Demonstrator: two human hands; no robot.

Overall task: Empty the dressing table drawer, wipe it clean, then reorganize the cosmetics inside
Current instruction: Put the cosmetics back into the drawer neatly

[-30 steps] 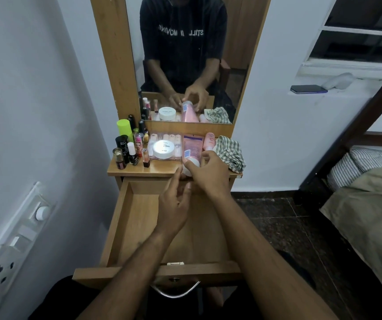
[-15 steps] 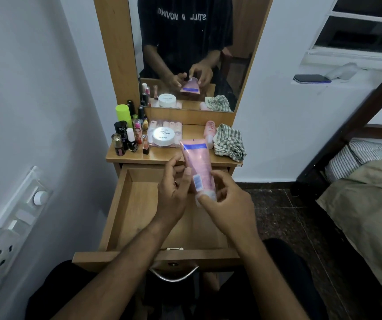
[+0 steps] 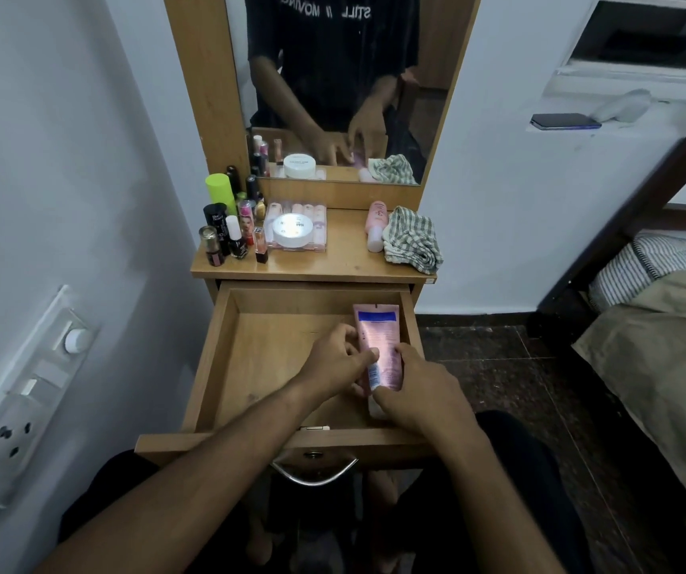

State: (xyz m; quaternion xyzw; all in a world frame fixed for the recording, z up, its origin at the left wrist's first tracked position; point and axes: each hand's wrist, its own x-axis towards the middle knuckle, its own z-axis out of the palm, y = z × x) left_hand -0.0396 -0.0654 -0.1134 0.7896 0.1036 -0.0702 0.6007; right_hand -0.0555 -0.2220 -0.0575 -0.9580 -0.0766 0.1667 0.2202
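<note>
Pink tube (image 3: 378,345) with a blue band near its far end lies lengthwise along the right side of the open drawer (image 3: 208,354), close to the right wall, its white cap end toward the drawer front. Left hand (image 3: 333,362) has fingertips curled against the tube's left edge; right hand (image 3: 420,387) pinches the near end by the cap, so both grips are closed on the tube. Whether the tube rests flat on the drawer floor cannot be told

Drawer is pulled well out; bare wood floor is open across the left and middle, with free room to the back wall. Metal handle (image 3: 314,474) hangs below the front edge

On the bench (image 3: 345,258) above: a cluster of small bottles (image 3: 229,229) at the left edge, a lime-green cap among them; a clear case (image 3: 316,229) of pale tubes with a round white jar (image 3: 291,229) on top, lettering too glared to read; a pink bottle (image 3: 376,225) lying touching a striped cloth (image 3: 411,238) at the right edge. Open strip of bench between case and bottle

Mirror (image 3: 333,84) shows shirt print reversed, reading "STILL // MOVING". Phone (image 3: 565,121) on the window ledge; bed (image 3: 664,325) at right; wall switchboard (image 3: 22,391) at left
</note>
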